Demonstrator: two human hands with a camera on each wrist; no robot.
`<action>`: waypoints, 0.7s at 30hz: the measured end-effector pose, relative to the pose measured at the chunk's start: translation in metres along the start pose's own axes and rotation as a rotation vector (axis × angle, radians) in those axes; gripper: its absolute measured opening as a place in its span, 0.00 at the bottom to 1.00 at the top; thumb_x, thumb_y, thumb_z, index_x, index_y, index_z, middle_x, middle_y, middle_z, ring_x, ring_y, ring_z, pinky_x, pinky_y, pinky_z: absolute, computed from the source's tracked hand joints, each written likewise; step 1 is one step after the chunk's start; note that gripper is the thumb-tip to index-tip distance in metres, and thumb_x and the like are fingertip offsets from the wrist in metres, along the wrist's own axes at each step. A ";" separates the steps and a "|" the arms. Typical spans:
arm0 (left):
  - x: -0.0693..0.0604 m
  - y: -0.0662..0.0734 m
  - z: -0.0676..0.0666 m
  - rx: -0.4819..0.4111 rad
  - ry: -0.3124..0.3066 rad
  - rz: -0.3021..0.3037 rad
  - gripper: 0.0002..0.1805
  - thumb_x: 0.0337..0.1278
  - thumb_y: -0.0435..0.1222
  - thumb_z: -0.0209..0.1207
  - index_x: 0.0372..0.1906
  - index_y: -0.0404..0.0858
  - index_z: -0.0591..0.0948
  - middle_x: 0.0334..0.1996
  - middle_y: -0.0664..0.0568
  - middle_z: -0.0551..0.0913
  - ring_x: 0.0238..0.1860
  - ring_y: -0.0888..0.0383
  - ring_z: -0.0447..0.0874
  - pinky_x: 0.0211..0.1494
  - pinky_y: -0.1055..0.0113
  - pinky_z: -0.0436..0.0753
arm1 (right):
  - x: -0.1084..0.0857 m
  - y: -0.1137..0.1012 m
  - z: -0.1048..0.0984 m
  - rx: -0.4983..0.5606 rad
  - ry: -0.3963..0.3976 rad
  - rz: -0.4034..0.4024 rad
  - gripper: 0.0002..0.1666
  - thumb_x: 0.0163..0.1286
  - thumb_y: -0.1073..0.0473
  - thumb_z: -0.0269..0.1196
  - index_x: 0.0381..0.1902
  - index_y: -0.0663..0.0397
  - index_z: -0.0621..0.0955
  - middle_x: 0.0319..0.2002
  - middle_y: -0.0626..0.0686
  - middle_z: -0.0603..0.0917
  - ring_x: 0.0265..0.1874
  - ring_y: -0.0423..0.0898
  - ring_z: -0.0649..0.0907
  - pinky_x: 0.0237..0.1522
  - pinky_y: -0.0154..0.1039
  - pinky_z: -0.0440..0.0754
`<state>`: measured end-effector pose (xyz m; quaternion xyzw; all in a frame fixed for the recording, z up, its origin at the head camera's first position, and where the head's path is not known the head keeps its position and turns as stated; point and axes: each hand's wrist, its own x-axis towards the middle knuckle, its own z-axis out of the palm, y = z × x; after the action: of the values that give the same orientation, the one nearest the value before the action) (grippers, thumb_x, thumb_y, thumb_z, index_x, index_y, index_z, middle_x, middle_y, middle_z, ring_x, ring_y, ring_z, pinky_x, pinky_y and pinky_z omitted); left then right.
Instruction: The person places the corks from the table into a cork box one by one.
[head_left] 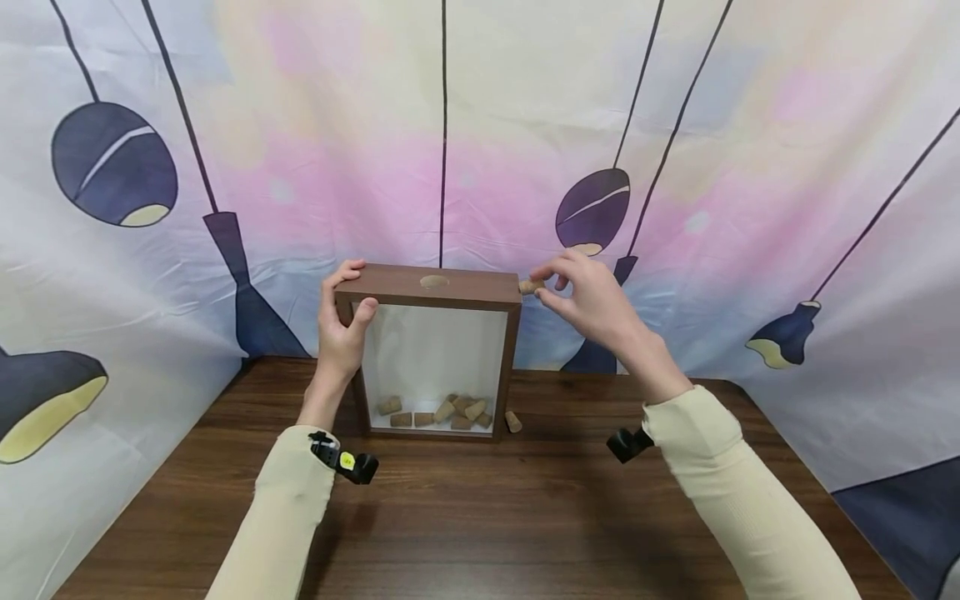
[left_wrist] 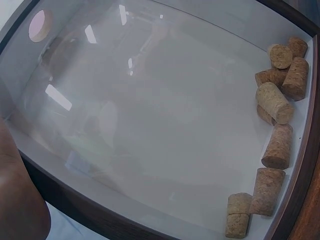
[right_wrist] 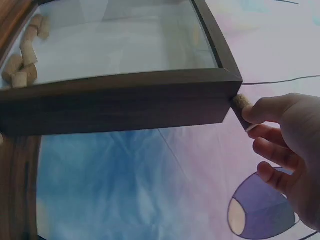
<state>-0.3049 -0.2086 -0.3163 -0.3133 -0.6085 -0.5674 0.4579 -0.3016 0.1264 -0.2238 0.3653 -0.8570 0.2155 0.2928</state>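
Observation:
A dark wood shadow box [head_left: 512, 358] with a clear front stands upright on the table. A round hole [head_left: 434, 282] opens in its top, and several corks [left_wrist: 275, 102] lie along its bottom inside. My left hand [head_left: 343, 329] grips the box's upper left corner, thumb on the front and fingers over the top. Beside the upper right corner, my right hand [head_left: 588, 296] pinches a cork [right_wrist: 242, 102] between thumb and forefinger. That cork sits right at the corner of the frame; whether it touches the wood I cannot tell.
One loose cork [head_left: 513, 422] lies on the brown wooden table [head_left: 480, 517] just right of the box's foot. Behind and at both sides hangs a printed cloth [head_left: 510, 167] with lamp drawings. Each wrist wears a small black camera [head_left: 352, 464].

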 end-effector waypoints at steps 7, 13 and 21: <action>-0.002 -0.010 -0.003 0.002 0.000 -0.005 0.32 0.67 0.45 0.61 0.56 0.20 0.66 0.64 0.27 0.67 0.71 0.49 0.65 0.75 0.58 0.56 | 0.014 -0.010 -0.007 0.004 -0.002 -0.017 0.10 0.65 0.61 0.69 0.44 0.56 0.87 0.40 0.53 0.86 0.36 0.49 0.81 0.47 0.44 0.74; -0.005 -0.030 -0.006 0.013 0.002 -0.002 0.33 0.65 0.49 0.62 0.58 0.26 0.68 0.66 0.36 0.70 0.72 0.50 0.64 0.76 0.58 0.55 | 0.029 -0.025 -0.002 0.020 -0.024 -0.048 0.09 0.66 0.63 0.68 0.45 0.56 0.86 0.42 0.53 0.86 0.38 0.49 0.82 0.45 0.45 0.80; -0.003 -0.024 -0.004 0.015 0.005 -0.008 0.31 0.66 0.45 0.61 0.57 0.23 0.67 0.65 0.31 0.68 0.72 0.50 0.64 0.75 0.59 0.56 | 0.053 -0.050 0.018 -0.072 -0.139 -0.058 0.10 0.69 0.58 0.65 0.47 0.51 0.87 0.44 0.51 0.85 0.45 0.50 0.83 0.49 0.41 0.80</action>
<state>-0.3249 -0.2159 -0.3294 -0.3059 -0.6131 -0.5652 0.4594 -0.3001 0.0575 -0.1944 0.3933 -0.8715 0.1502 0.2515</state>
